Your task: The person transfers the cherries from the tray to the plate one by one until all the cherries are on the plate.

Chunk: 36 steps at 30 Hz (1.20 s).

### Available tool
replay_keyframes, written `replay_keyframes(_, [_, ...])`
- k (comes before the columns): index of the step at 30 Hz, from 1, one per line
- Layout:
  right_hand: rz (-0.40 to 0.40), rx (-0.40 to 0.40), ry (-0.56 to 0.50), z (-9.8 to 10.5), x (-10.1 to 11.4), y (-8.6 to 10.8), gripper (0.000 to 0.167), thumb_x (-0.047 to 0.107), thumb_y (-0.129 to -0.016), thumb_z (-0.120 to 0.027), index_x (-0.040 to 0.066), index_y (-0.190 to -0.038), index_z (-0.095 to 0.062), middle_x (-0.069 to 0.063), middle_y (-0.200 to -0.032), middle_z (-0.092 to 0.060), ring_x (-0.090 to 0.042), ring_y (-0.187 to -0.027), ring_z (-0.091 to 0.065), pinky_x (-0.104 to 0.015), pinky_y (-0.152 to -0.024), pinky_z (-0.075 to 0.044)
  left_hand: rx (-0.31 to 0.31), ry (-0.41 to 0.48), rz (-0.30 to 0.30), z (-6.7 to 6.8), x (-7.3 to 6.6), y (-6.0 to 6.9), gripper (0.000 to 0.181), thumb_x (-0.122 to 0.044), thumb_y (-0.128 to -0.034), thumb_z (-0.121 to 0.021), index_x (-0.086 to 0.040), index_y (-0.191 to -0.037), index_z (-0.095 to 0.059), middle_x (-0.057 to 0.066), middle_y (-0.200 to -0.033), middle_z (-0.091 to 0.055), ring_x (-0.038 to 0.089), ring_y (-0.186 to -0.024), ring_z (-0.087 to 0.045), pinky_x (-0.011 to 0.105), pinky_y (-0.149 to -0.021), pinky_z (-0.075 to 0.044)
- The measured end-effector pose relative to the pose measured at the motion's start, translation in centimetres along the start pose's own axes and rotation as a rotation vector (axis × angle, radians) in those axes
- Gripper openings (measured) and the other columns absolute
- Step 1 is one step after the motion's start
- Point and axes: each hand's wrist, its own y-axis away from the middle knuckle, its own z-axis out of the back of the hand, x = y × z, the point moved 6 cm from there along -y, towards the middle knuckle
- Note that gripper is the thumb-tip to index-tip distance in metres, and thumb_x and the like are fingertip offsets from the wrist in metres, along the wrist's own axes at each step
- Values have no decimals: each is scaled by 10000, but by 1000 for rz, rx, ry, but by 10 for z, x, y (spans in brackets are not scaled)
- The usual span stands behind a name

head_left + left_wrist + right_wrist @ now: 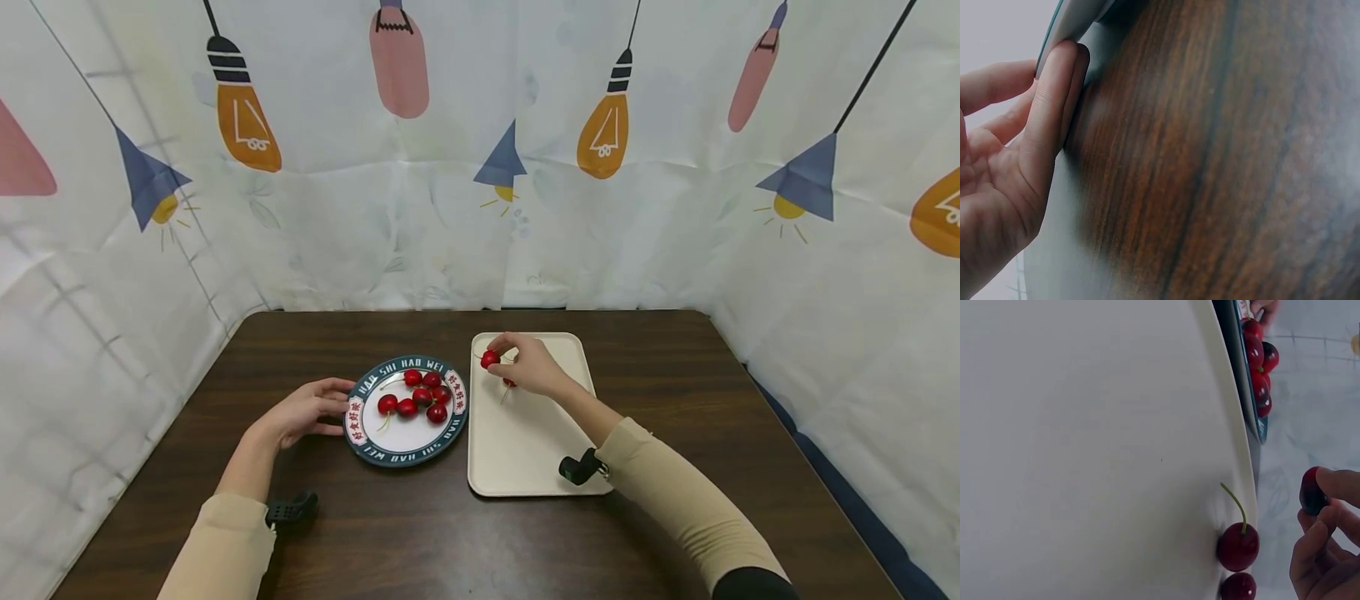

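In the head view my right hand point(528, 367) pinches a red cherry point(490, 359) between thumb and fingertips, above the far left part of a cream tray point(525, 450). The right wrist view shows this held cherry point(1314, 490) raised over the tray's edge. Two dark red cherries lie on the tray there, one point(1239, 547) with a green stem. On the left, my left hand point(311, 410) touches the rim of a round plate point(405, 458) with extended fingers. Several cherries point(422, 397) rest on the plate's white middle. The left wrist view shows fingers point(1054, 94) against the plate's edge.
The plate and tray stand side by side on a dark brown wooden table point(660, 358), a narrow gap between them. A white curtain point(450, 242) printed with lamps hangs behind and around the table. Each wrist carries a small black device point(579, 467).
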Motion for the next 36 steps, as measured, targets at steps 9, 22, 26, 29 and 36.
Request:
replay_keyframes(9, [71,49,35,-17,20,1,247,141,-909,-790,102,-1137,-703,-5,-1039,-693,-320,-1077,-628,-362,-827,-510,4,6,2,0,0,-1,571,-105,-1044,-558,43,-1538,-314,239,-1331,-557,269,-1061,-619,440,-884,-598])
replay_keyframes(22, [119,170,75,-52,41,4,295,178,-915,-791,115,-1185,-689,8,-1064,-680,-300,-1045,-624,-310,-816,-530,1,3,3,0,0,0,583,-96,-1034,-564,44,-1540,-310,254,-1350,-546,274,-1068,-620,441,-889,-595])
replay_keyframes(26, [119,194,83,-60,47,4,302,192,-915,-790,127,-1191,-685,6,-1088,-695,-230,-953,-612,-269,-715,-528,1,5,-4,0,2,-1,575,-95,-1037,-559,45,-1538,-312,244,-1334,-562,270,-1062,-622,442,-886,-596])
replay_keyframes(29, [125,204,83,-65,49,3,294,191,-915,-789,136,-1185,-687,8,-1109,-705,-189,-894,-600,-259,-684,-526,0,4,-6,0,2,-1,574,-96,-1040,-557,45,-1539,-310,245,-1336,-559,269,-1063,-620,442,-885,-597])
replay_keyframes(36, [139,216,80,-75,48,1,277,197,-920,-787,141,-1174,-692,14,-1102,-704,-177,-950,-612,-226,-760,-546,-3,-2,-5,-1,1,1,568,-104,-1047,-550,46,-1540,-310,251,-1349,-550,269,-1072,-613,445,-891,-595])
